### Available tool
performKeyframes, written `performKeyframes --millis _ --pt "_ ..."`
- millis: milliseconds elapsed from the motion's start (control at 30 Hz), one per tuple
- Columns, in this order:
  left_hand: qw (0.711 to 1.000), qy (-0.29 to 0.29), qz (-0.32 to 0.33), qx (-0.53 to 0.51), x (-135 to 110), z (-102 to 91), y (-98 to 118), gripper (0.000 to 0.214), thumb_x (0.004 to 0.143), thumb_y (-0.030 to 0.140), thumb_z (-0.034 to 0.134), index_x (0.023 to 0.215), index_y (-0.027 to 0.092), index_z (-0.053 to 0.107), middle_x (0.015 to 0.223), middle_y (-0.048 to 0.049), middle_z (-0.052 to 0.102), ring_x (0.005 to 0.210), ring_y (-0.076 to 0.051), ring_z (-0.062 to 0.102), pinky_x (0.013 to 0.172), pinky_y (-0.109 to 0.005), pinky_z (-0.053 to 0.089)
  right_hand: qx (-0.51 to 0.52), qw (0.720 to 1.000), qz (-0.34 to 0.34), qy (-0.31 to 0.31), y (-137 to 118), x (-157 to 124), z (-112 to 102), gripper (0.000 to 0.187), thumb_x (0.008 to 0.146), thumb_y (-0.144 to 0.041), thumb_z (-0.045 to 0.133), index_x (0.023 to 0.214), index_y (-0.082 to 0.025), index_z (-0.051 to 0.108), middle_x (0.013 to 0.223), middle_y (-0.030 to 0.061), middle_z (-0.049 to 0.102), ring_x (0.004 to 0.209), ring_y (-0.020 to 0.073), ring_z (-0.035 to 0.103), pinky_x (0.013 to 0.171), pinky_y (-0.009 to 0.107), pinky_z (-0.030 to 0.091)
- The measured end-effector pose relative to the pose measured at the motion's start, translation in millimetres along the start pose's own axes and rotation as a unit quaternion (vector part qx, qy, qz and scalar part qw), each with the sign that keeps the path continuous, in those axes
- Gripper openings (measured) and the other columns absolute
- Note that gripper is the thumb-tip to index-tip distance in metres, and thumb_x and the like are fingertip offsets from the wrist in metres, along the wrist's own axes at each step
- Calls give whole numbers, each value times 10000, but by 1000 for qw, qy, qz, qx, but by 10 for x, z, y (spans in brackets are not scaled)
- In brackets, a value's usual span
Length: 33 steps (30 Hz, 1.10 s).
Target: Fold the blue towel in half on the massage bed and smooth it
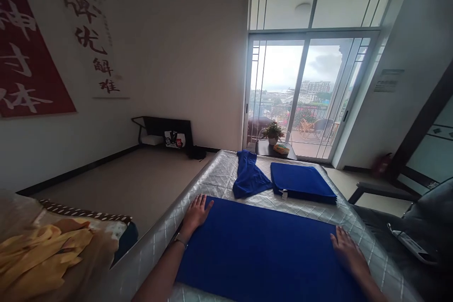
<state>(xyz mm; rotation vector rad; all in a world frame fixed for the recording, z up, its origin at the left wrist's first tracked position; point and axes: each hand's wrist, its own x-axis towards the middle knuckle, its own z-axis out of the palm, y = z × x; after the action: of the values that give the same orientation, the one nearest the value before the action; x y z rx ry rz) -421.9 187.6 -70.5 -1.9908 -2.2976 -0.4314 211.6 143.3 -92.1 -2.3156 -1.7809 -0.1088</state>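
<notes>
A flat blue cloth (258, 245) lies spread on the silver quilted table cover (212, 174). At its far left corner rests my left hand (197, 212), fingers stretched out, with a band on the wrist. My right hand (348, 247) lies with fingers extended on the cloth's right edge. Beyond the cloth sits a stack of folded blue cloths (302, 181) with a small white tag on its near edge. A crumpled blue cloth (249, 177) is left of the stack.
Yellow cloths (46, 255) are heaped at the lower left. A dark seat with a white power strip (412, 243) stands right. Behind the table, a small stand carries a potted plant (272, 133) before the sliding glass door (299, 94). A black rack (152, 127) is by the wall.
</notes>
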Motion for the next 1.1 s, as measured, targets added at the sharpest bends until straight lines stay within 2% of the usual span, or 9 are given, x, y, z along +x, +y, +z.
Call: performKeyframes --millis 167,267,367,500,600,667,733,833,1100 --pt "998 -64 -12 -3 34 -176 9 819 999 655 119 1548 106 380 1607 -193 334 1502 -330 292 1203 -543 255 -34 999 10 -1 -133 -103 -251 738 935 -392 146 1535 -35 383 1617 129 350 1503 247 291 1234 449 196" --pt "998 -57 -13 -3 8 -277 166 821 1005 646 164 1542 62 374 1607 -228 312 1509 -343 266 1211 -540 235 -37 999 -18 26 -422 -223 -424 682 946 -317 170 1496 -24 447 1584 147 408 1497 261 305 1238 469 177" --pt "998 -29 51 -25 -88 -302 604 748 1025 601 223 1517 76 426 1600 -221 344 1505 -331 284 1219 -506 239 5 994 -103 28 -974 -380 -563 643 970 -307 182 1486 -60 476 1569 122 438 1485 239 334 1238 441 198" --pt "976 -37 194 -91 -272 -213 1498 654 1047 566 244 1464 138 510 1549 -167 465 1464 -273 384 1206 -433 308 74 975 -211 -10 -1900 -540 -644 603 1006 -333 199 1501 -124 473 1576 74 435 1487 190 326 1243 381 199" --pt "958 -21 262 -117 -395 -95 2040 635 1056 550 248 1468 138 498 1547 -156 469 1467 -248 380 1215 -416 303 82 969 -230 -42 -2401 -583 -600 593 1019 -323 208 1518 -101 439 1593 91 405 1502 190 290 1240 367 192" --pt "955 -17 271 -115 -460 -9 2229 627 1062 535 236 1489 139 469 1562 -152 448 1482 -246 351 1217 -439 300 63 969 -228 -65 -2558 -592 -526 590 1016 -302 225 1535 -82 400 1610 105 367 1514 200 259 1240 379 180" --pt "957 -17 269 -105 -512 66 2292 620 1063 527 231 1513 152 436 1572 -140 437 1494 -244 326 1221 -461 293 40 970 -227 -77 -2594 -600 -443 592 1008 -273 237 1554 -80 359 1627 109 327 1524 206 230 1242 397 166" --pt "958 -21 268 -96 -556 122 2266 632 1059 535 217 1534 165 407 1587 -119 419 1505 -237 301 1237 -459 264 27 969 -232 -77 -2552 -608 -365 597 1002 -244 227 1571 -95 326 1639 107 296 1529 214 211 1243 410 153" --pt "953 -48 283 -97 -536 59 2217 632 1060 508 195 1558 161 372 1600 -130 386 1512 -254 283 1237 -482 254 43 969 -226 -89 -2568 -611 -416 606 1033 -331 180 1572 -95 324 1642 109 285 1529 212 211 1242 412 142"
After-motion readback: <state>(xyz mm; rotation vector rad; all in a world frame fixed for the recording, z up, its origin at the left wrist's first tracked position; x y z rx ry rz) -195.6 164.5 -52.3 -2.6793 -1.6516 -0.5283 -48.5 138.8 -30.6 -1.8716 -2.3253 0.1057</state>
